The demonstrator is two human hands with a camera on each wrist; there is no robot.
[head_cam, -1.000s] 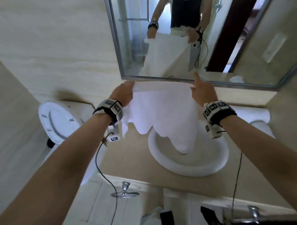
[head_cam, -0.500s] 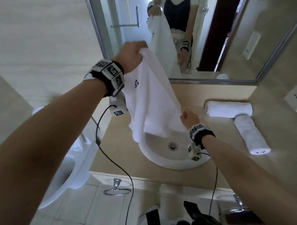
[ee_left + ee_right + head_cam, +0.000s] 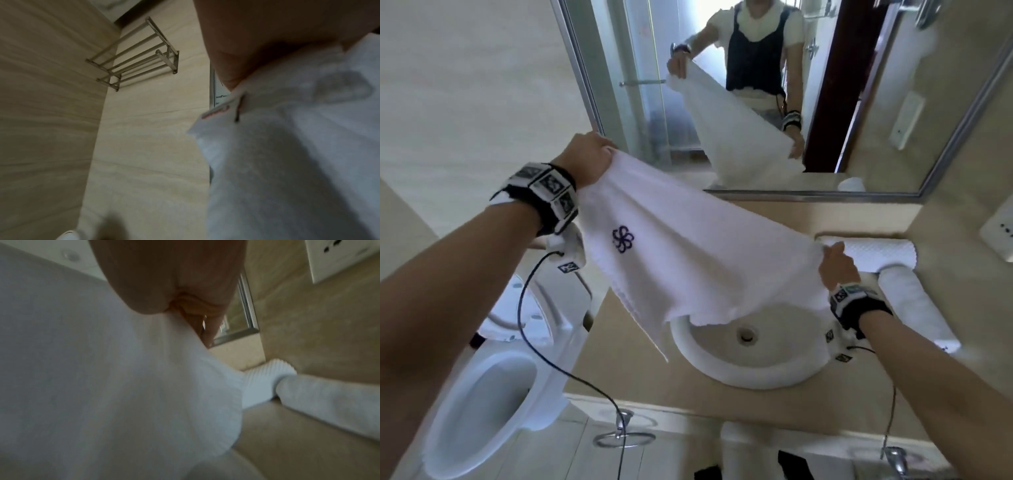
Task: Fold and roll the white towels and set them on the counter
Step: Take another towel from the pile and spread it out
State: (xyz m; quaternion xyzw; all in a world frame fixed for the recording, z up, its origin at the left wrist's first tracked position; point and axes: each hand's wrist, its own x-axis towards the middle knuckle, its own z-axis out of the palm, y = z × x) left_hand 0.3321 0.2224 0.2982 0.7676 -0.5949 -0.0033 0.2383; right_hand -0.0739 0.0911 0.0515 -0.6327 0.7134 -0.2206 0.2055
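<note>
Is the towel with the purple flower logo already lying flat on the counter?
No, the towel hangs in the air above the sink, with the left hand and right hand each gripping a corner.

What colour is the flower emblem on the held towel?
Dark purple flower emblem, clearest in the head view.

rolled towels [image 3: 873, 253] beside basin [image 3: 750, 373]

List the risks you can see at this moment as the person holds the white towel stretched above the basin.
1. The towel hangs from the left hand and right hand; its lower edge droops near the sink basin and could dip in.
2. Each hand grips only one end, so a slip might drop the towel.
3. The right hand is close to two rolled towels on the counter; a swing could disturb them.
</note>
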